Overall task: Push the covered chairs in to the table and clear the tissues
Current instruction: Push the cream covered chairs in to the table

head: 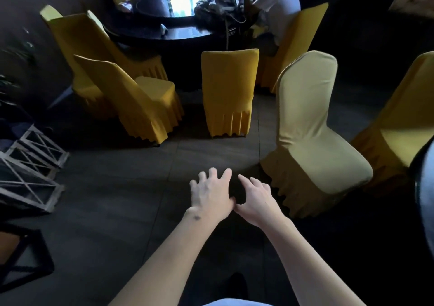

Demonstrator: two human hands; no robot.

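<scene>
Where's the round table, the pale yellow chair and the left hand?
round table (187, 34), head view, on its dark front rim
pale yellow chair (305, 99), head view, middle of its backrest
left hand (211, 193), head view, back of the hand

Bare floor is lying open ahead; the pale chair is crowding the right, the centre chair is blocking the surface, crates are lining the left.

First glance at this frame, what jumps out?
The yellow covered chairs scattered away from the dark round table, the palest chair nearest at right and one upright chair at centre. In the foreground, the left hand and right hand reach forward, open, holding nothing.
</scene>
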